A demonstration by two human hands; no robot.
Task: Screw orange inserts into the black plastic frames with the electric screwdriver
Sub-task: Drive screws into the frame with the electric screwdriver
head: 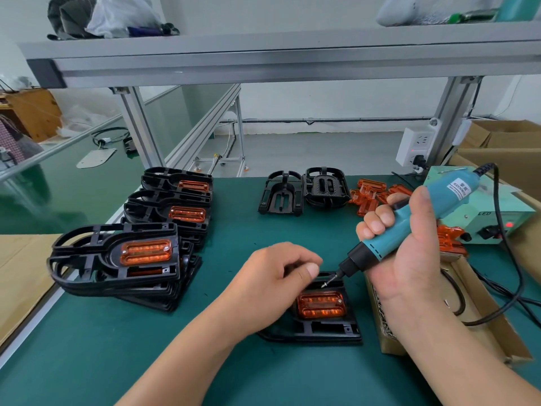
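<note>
Orange insert (320, 304) seated in black frame (328, 335), screwdriver (450, 194) bit just above.
Right hand (409, 259) grips screwdriver; left hand (272, 276) curled over frame, contents unclear.

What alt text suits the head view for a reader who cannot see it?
The right hand grips a blue electric screwdriver, bit angled down at a black frame holding an orange insert; the left hand is curled beside the tip. Assembled frames are stacked left.

One wide-angle view, worn on the head, faces forward and down over the bench (102, 332); the left hand (272, 276) and right hand (409, 247) loom close, low centre; a shelf (292, 51) spans the top
</note>
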